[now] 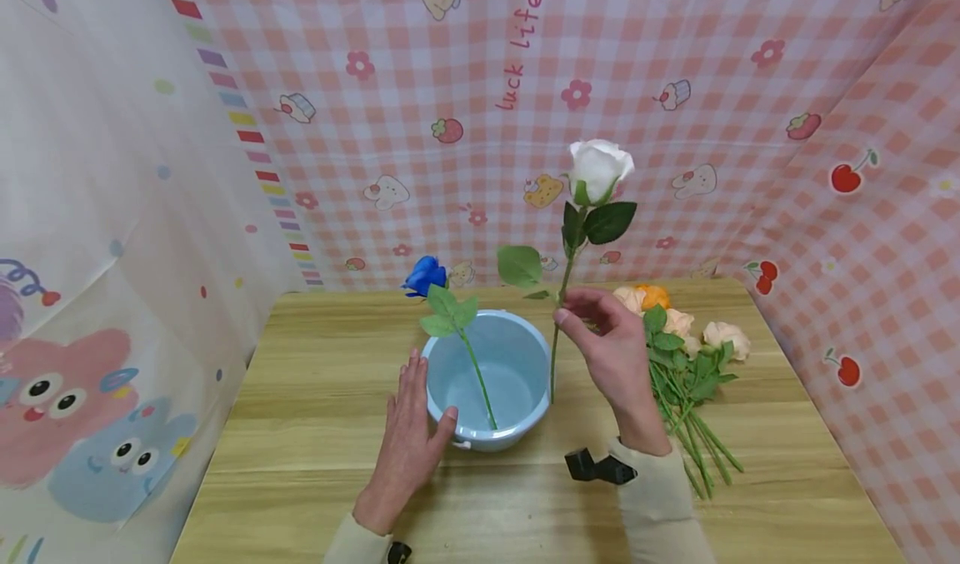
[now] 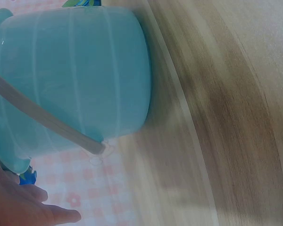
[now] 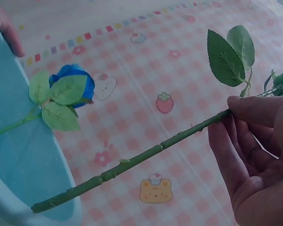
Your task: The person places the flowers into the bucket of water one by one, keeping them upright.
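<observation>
A white artificial rose [image 1: 598, 171] stands nearly upright in my right hand [image 1: 611, 356], whose thumb and fingers pinch its green stem [image 3: 146, 154] partway up. The stem's lower end hangs by the right rim of a light blue bucket [image 1: 487, 441]. Inside the bucket leans a blue rose [image 1: 426, 277], its bloom over the far left rim and its stem crossing the bottom. My left hand [image 1: 408, 426] rests against the bucket's left side with fingers straight and thumb near the front rim. In the left wrist view, the bucket's handle [image 2: 47, 117] hangs down along its wall.
On the right side of the wooden table [image 1: 315, 397] lies a bunch of peach roses [image 1: 726, 341] with an orange rose [image 1: 654, 296], stems pointing toward the front. A pink checked cloth [image 1: 480, 72] hangs behind the table, and a white patterned cloth [image 1: 112, 214] hangs at left.
</observation>
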Action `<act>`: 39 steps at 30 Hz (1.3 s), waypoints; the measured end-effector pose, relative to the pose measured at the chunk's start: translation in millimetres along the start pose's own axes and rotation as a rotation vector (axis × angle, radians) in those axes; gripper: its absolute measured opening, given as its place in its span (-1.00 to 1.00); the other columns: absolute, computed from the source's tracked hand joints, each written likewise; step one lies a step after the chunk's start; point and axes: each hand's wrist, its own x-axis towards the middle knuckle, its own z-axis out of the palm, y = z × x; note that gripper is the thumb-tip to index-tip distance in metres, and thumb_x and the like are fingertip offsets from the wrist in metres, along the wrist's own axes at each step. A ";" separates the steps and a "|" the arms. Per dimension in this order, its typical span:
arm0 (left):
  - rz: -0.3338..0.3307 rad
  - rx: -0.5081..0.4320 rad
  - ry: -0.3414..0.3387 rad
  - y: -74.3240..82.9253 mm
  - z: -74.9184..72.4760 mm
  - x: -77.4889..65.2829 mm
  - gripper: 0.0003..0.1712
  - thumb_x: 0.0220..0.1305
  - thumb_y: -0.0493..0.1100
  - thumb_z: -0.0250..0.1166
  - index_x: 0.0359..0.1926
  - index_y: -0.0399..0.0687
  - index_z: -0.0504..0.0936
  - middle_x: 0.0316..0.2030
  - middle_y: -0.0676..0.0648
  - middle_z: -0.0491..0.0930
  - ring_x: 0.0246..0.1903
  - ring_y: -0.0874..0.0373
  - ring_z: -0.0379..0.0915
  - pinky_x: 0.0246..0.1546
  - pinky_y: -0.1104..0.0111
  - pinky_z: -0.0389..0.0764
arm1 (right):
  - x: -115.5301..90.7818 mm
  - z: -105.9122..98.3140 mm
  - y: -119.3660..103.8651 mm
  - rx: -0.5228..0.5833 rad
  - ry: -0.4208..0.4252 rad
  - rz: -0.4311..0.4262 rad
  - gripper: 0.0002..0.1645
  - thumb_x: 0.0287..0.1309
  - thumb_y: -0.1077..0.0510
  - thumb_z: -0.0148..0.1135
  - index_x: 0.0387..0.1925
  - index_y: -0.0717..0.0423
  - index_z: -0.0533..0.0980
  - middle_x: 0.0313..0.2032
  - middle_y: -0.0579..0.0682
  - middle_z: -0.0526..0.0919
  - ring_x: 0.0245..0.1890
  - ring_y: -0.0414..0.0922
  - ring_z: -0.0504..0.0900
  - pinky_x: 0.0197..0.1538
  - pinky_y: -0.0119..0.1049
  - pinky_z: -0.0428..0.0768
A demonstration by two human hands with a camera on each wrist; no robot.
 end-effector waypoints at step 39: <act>-0.004 -0.019 -0.014 1.4 -1.3 -0.9 -0.04 0.52 0.18 0.08 0.66 -0.20 -0.10 0.67 -0.13 -0.22 0.58 -0.30 -0.18 0.38 -0.43 0.07 | -7.6 60.9 64.2 -0.201 -0.229 0.131 -0.79 0.19 0.36 0.42 -0.12 0.28 0.66 -0.23 0.10 0.74 -0.20 -0.02 0.70 -0.02 -0.15 0.69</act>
